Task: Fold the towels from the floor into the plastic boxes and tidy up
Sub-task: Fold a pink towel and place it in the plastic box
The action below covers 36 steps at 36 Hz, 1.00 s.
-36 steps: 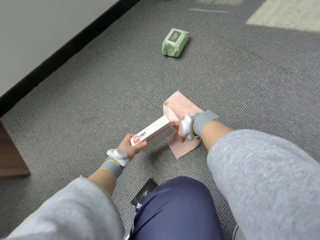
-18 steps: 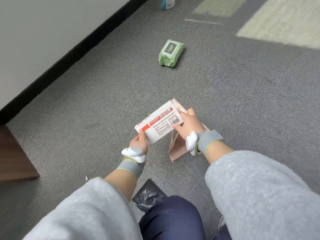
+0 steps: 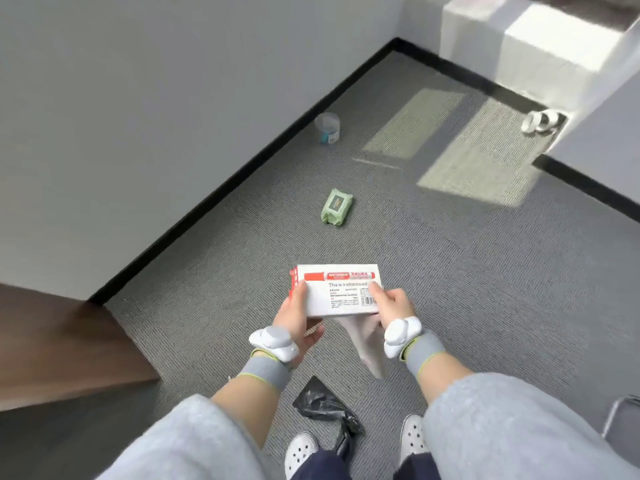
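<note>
Brown wood cabinet [image 3: 69, 341] sits far left of the white carton [image 3: 341, 296], on the carpet floor [image 3: 485, 306]. Left hand [image 3: 296, 317] grips the carton's left end, thumb on the printed face. Below the carton, near the shoes [image 3: 300, 448]: black bag [image 3: 323, 405], crumpled. Well above the carton: clear cup [image 3: 328, 128] farthest off, green wipes pack [image 3: 336, 206] nearer. Pink towel [image 3: 367, 344] hangs loose under the carton's right end, off the floor, unfolded. Right hand [image 3: 393, 306] grips the carton's right end. It looks to pinch the towel underneath too, but those fingers are hidden. Far upper right of the carton: tape roll [image 3: 540, 121].

Step, my read: pickup stage, folding not started. The next move needs the carton set down to free both hands, then the towel spread flat and folded. Plastic boxes aren't in view and need locating.

Count: 1 towel, 1 carton, 1 bag, 1 cup, 1 wipes pack, 1 tape roll, 2 hands, 0 plastic boxes visible.
</note>
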Available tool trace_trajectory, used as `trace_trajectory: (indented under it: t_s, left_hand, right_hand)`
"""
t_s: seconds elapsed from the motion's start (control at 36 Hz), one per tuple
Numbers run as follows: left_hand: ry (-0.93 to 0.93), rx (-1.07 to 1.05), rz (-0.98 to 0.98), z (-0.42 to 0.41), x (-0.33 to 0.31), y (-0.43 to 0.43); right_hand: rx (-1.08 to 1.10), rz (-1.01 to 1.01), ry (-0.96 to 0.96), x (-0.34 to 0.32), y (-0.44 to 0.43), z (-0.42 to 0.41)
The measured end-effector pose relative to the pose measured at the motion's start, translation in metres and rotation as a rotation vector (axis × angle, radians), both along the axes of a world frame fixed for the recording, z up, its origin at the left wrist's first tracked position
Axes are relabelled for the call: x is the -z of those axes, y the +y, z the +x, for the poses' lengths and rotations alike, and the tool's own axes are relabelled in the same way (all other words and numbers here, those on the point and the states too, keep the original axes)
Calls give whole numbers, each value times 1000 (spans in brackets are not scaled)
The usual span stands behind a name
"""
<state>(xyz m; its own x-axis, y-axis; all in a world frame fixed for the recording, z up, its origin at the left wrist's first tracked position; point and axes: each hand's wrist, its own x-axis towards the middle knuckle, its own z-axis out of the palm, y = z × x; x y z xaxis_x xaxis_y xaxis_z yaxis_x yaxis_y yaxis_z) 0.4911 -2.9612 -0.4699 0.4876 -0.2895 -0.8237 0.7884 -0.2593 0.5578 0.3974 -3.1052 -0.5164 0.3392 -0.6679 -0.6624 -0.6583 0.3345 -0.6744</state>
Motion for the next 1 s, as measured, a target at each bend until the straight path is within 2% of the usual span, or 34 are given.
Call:
trace_trajectory:
  t_s: [0.06, 0.08, 0.19, 0.25, 0.31, 0.39, 0.47, 0.56, 0.69, 0.78, 0.86, 1.0]
  left_hand:
    - [7, 35, -41, 10, -70, 14]
    - [22, 26, -56, 7, -80, 15]
    - [21, 44, -129, 30, -163, 36]
    - [-6, 48, -208, 47, -213, 50]
    - [-6, 63, -263, 57, -240, 60]
    - [-32, 67, -372, 71, -287, 87]
    - [-55, 93, -395, 72, -324, 109]
    - [-67, 31, -444, 78, -349, 147]
    - [-112, -138, -529, 83, -372, 175]
    - [-204, -241, -605, 97, -374, 200]
    - [-231, -245, -618, 112, -377, 219]
    - [-303, -276, -589, 156, -378, 258]
  right_hand:
    - [32, 9, -31, -68, 11, 8]
    - [39, 18, -35, -69, 16, 6]
    - [57, 6, -124, -153, 34, 29]
    - [5, -2, -166, -204, 42, 48]
    - [-85, 14, -167, -225, 51, 64]
    - [-153, 148, -279, -272, 87, 87]
    - [-152, 294, -320, -293, 111, 106]
    - [-186, 485, -335, -315, 149, 122]
    - [-245, 497, -389, -331, 176, 149]
    - [-350, 622, -485, -341, 207, 175]
    - [-437, 783, -558, -345, 230, 198]
    - [-487, 767, -532, -349, 276, 243]
